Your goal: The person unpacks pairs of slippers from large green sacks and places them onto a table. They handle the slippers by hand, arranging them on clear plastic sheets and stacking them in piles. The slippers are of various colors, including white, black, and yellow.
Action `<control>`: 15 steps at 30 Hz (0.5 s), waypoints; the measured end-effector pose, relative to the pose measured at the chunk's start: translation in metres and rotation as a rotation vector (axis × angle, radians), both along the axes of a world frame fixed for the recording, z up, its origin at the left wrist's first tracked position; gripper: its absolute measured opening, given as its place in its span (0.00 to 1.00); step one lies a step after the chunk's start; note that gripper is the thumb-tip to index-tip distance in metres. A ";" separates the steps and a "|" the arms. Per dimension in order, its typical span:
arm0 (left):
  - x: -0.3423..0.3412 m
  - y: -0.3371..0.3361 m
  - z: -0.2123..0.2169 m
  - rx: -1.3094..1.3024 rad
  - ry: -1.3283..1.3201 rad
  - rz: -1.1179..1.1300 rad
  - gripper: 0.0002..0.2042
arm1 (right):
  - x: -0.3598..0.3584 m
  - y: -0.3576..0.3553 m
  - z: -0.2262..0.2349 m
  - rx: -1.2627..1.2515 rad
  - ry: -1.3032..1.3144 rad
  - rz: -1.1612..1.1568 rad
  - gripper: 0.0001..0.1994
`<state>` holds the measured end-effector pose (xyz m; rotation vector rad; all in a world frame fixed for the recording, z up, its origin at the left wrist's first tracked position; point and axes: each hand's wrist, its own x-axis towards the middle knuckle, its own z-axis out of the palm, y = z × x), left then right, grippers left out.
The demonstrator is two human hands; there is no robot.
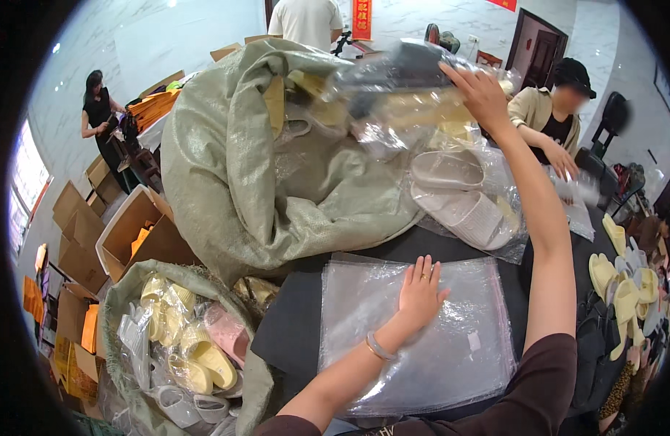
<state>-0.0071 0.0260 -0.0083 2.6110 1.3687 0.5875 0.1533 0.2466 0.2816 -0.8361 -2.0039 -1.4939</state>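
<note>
So on my end, the left hand (420, 294) is palm-down on a stack of clear plastic bags (437, 356), fingers slightly spread, nothing gripped. That stack's on the dark table (291, 309), just right of an open sack of bagged slippers (259, 392). Past it there's a bagged pair of pale slippers (458, 207) beside a big green sack (219, 167). My right hand (484, 98) reaches above those, fingers touching a blurry bag of dark slippers (416, 64); can't tell if they're closed on it. Further back, a co-worker in a black cap (572, 76).
</note>
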 end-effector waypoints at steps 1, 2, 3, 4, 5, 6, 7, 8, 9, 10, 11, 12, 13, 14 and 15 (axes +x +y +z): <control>0.001 0.000 -0.001 0.008 -0.010 -0.002 0.32 | 0.020 -0.006 -0.007 -0.018 -0.024 -0.022 0.33; 0.003 -0.001 -0.003 0.017 -0.017 -0.004 0.32 | 0.045 -0.009 -0.020 -0.170 0.010 -0.112 0.33; 0.007 -0.001 -0.003 0.029 -0.027 -0.016 0.32 | 0.072 -0.013 -0.036 -0.318 0.045 -0.214 0.33; 0.011 0.000 -0.004 0.031 -0.044 -0.025 0.32 | 0.093 -0.016 -0.057 -0.369 0.014 -0.187 0.34; 0.012 0.000 -0.005 0.030 -0.056 -0.030 0.32 | 0.107 -0.024 -0.071 -0.423 -0.014 -0.154 0.36; 0.006 0.000 -0.005 0.029 -0.058 -0.015 0.32 | 0.096 -0.035 -0.075 -0.560 -0.013 -0.221 0.37; 0.001 0.001 -0.004 0.035 -0.063 -0.002 0.32 | 0.082 -0.041 -0.077 -0.697 -0.015 -0.290 0.39; 0.002 0.000 -0.003 0.038 -0.073 -0.014 0.32 | 0.082 -0.046 -0.075 -0.725 0.012 -0.264 0.40; 0.003 -0.001 -0.003 0.035 -0.079 -0.023 0.32 | 0.082 -0.047 -0.077 -0.758 0.042 -0.233 0.41; 0.005 -0.002 -0.003 0.043 -0.088 -0.033 0.32 | 0.083 -0.050 -0.078 -0.789 0.072 -0.206 0.41; 0.003 -0.001 -0.005 0.049 -0.092 -0.029 0.32 | 0.075 -0.053 -0.077 -0.797 0.080 -0.251 0.42; 0.003 0.000 -0.004 0.058 -0.097 -0.036 0.32 | 0.070 -0.061 -0.072 -0.801 0.091 -0.308 0.42; 0.004 0.000 -0.004 0.054 -0.099 -0.035 0.32 | 0.064 -0.069 -0.069 -0.804 0.104 -0.369 0.42; 0.004 0.000 -0.001 0.054 -0.100 -0.041 0.32 | 0.057 -0.077 -0.069 -0.781 0.125 -0.413 0.41; 0.005 -0.001 -0.001 0.050 -0.099 -0.056 0.32 | 0.050 -0.087 -0.074 -0.761 0.149 -0.465 0.39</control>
